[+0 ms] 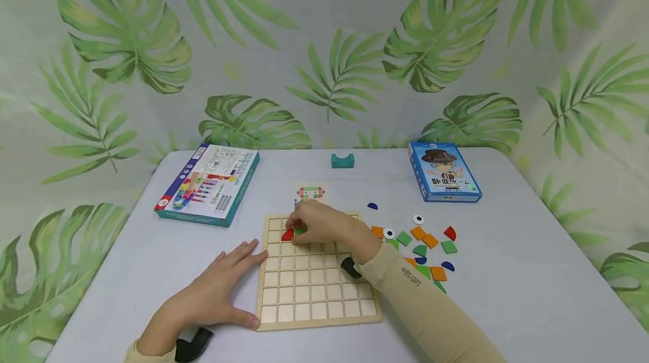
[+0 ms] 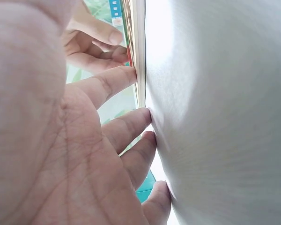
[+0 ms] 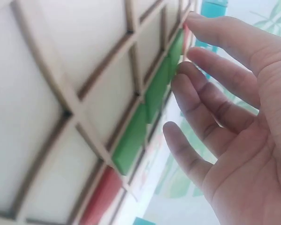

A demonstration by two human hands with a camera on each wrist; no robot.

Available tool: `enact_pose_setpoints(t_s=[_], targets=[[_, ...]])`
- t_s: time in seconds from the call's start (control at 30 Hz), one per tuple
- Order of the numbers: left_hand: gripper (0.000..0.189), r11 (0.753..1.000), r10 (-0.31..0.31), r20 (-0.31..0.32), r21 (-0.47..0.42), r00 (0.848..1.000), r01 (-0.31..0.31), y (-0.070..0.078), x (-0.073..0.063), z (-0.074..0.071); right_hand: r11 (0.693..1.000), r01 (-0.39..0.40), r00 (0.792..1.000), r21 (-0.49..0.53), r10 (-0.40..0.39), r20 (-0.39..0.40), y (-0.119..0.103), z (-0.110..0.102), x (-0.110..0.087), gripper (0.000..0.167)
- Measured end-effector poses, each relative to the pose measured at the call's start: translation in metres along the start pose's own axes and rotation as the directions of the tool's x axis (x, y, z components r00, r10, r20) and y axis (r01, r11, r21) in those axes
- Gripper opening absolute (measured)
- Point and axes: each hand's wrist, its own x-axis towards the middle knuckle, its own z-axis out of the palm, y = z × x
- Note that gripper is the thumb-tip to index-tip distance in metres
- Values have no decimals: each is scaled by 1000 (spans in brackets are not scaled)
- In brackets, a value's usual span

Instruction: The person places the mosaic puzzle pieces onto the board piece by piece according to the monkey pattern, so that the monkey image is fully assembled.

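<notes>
A wooden grid board [image 1: 301, 278] lies on the white table. My left hand [image 1: 218, 284] rests beside its left edge, fingers spread, with the thumb at the near left corner and a fingertip touching the side. Over the far part of the board is my right hand [image 1: 319, 223], its thumb and forefinger at a red quarter-round piece [image 1: 287, 235] in a cell. A green piece [image 1: 300, 231] shows beside it. In the right wrist view, green squares [image 3: 131, 140] fill a row of cells with another red piece [image 3: 102, 197] at the near end. My right fingers are bent loosely and stand apart.
Loose orange, green, red, blue and white-ringed pieces [image 1: 430, 240] lie right of the board. Behind it are a pattern card [image 1: 311, 192] and a teal notched block [image 1: 342, 162]. A flat game box [image 1: 213, 182] lies at left, a blue box [image 1: 443, 174] at right.
</notes>
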Motion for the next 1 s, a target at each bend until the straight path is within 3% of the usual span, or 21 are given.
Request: enact_pose_setpoints(t_s=[0.23,0.47,0.77,1.0], targets=[[124,1000,-14,3,7,1000,14,0,0,-1,1000,-11,1000,28,11,-10,-4,-16,-15,29],[125,1000,-2,0,4,1000,2,0,0,-2,993,-94,995,75,96,-27,21,-30,-51,30],[126,1000,-12,2,-3,1000,12,-1,-1,-2,962,-233,969,143,242,-44,56,-43,-102,31],[125,1000,-9,8,-11,1000,9,-1,-1,0,924,-338,937,180,349,-29,77,-41,-127,33]])
